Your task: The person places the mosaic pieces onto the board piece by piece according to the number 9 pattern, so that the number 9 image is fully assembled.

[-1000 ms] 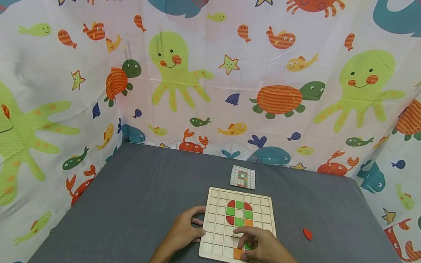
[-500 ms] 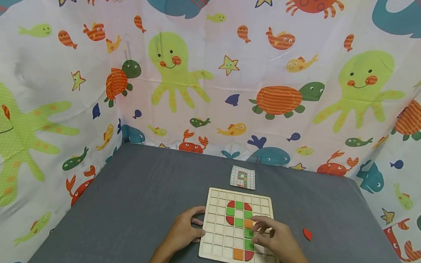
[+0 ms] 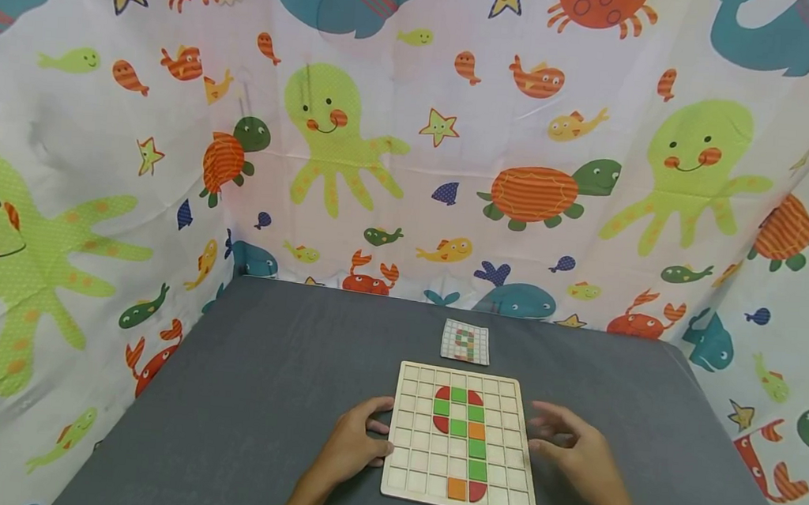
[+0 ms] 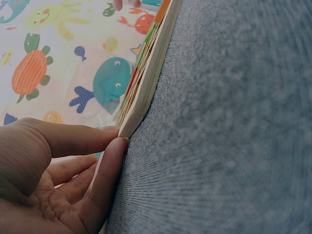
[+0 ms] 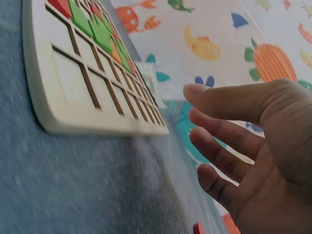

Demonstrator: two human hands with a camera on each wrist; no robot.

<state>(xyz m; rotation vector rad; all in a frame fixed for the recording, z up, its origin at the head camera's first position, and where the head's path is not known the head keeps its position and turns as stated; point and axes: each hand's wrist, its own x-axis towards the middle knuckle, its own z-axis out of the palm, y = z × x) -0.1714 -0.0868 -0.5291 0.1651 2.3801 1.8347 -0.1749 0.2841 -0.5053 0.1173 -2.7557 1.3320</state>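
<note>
A wooden grid board lies on the grey cloth, with green square tiles, orange square tiles and red rounded-corner tiles set in its cells. Along the board's left edge, my left hand rests its index finger and thumb, spaced apart; the left wrist view shows their tips right against the wood. Off the right edge my right hand hovers with nothing in its loosely bent fingers. Below it, a sliver of a red tile peeks out in the right wrist view; in the head view the hand hides it.
A small printed card with a coloured grid pattern lies behind the board. Grey cloth covers the table. A white curtain with printed sea animals rises around the back and sides.
My right hand has moved right, from over the board's lower cells to beyond its right edge, uncovering the green, orange and red tiles there. The left hand has stayed in place.
</note>
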